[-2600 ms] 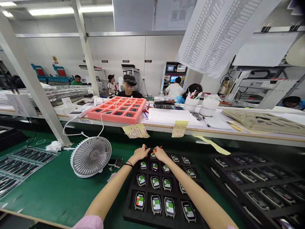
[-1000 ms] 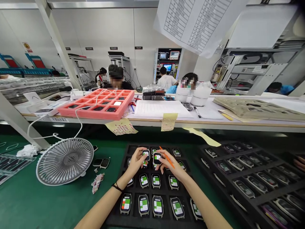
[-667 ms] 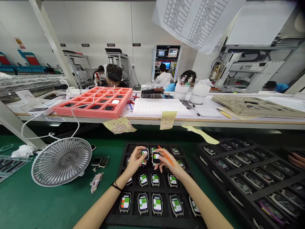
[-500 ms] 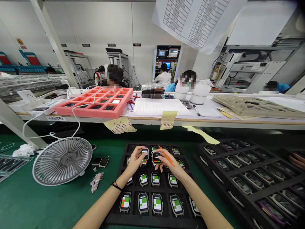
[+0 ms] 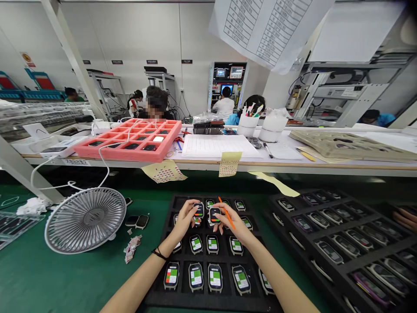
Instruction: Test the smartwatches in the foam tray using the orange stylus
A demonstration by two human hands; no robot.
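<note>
Above the far part of a black foam tray (image 5: 224, 261), my left hand (image 5: 186, 219) is closed round a smartwatch (image 5: 198, 210) with a lit screen, its thumb near the screen. Beside it, my right hand (image 5: 233, 221) is closed round a second smartwatch (image 5: 214, 215), its screen dark with an orange patch. An orange stick-like tool (image 5: 227, 213) is also tucked in the right hand, slanting across the fingers. Several strapless watches (image 5: 196, 277) lie in the tray's compartments, their screens mostly green and white. The hands partly cover the far rows.
To the left stand a grey round fan (image 5: 85, 221) and two dark watches (image 5: 141, 221). A second black tray of watches (image 5: 345, 243) lies right, with another person's hand (image 5: 405, 217) at its edge. The shelf (image 5: 208, 164) overhead carries a pink foam tray (image 5: 130, 140).
Both hands stay almost in place with their watches. The left thumb has shifted off the screen, and the left watch's display now shows different colours. The orange tool has tilted slightly.
</note>
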